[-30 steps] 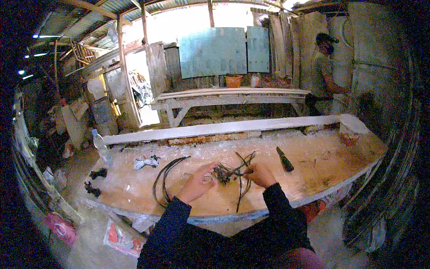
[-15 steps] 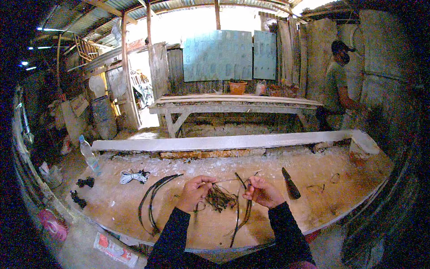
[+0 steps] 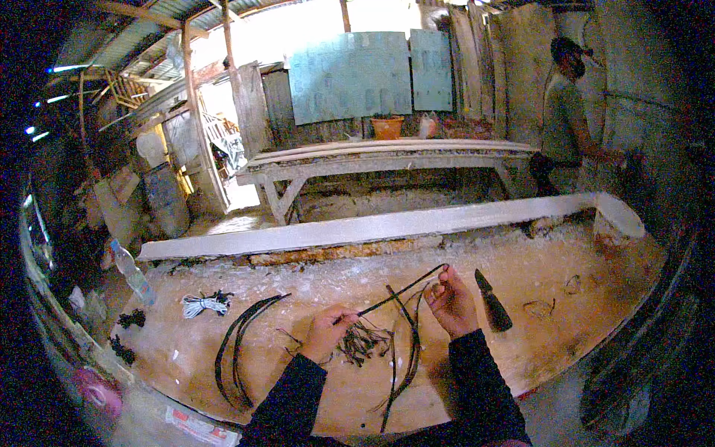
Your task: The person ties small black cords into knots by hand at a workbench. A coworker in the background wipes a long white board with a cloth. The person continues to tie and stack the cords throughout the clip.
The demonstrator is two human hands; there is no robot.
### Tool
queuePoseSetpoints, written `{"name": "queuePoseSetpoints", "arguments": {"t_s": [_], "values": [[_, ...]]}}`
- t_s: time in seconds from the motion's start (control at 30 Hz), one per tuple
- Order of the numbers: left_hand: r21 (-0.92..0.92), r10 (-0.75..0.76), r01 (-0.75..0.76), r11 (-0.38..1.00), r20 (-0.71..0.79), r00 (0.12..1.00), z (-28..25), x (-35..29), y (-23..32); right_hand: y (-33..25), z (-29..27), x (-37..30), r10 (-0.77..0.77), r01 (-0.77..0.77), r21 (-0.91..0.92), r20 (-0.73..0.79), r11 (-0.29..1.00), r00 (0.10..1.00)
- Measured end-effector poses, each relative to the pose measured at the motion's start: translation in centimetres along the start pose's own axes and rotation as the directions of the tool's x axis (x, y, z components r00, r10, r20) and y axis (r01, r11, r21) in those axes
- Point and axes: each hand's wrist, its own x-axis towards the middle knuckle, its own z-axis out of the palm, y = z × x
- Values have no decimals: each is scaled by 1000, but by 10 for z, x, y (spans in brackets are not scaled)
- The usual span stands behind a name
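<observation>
Stretched between my two hands is a thin dark cord [image 3: 403,290], slanting up to the right. My left hand [image 3: 328,333] pinches its lower end, and my right hand [image 3: 452,304], raised higher, grips the upper end with thumb and fingers. Just below and beside my left hand lies a loose bunch of short dark strands [image 3: 362,344]. Long dark strips [image 3: 412,350] cross each other below my right hand. Another pair of curved dark strips [image 3: 237,346] rests left of my left hand. To the right of my right hand is a dark pointed blade-like tool [image 3: 493,302].
A tied bundle of white cord [image 3: 206,304], black tangles [image 3: 132,319] and a clear plastic bottle [image 3: 132,273] are at the table's left. A raised white ledge [image 3: 357,227] runs along its far edge. Behind stands a long bench [image 3: 342,165]; a person [image 3: 567,112] works at far right.
My right hand has moved up and slightly right, and the dark cord now spans the gap between my hands. My left hand is a little lower. The whole view has tilted slightly.
</observation>
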Motion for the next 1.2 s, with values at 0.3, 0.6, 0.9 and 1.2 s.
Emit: {"name": "queuePoseSetpoints", "arguments": {"t_s": [0.3,0.6,0.9,1.2], "values": [[295,268,-238,925,-67,961,-11,-1,-1,-14,6,-10,-181,181,99,-12,978,983],[314,197,-123,941,-216,956,-1,-3,-6,2,50,-67,-126,98,-362,-55,927,991],[-402,-236,232,886,41,971,36,-33,24,64,50,-87,104,-119,-652,-62,749,993],[-482,-151,185,856,108,983,30,-32,33,66,49,-85,84,-145,-657,-123,740,989]]}}
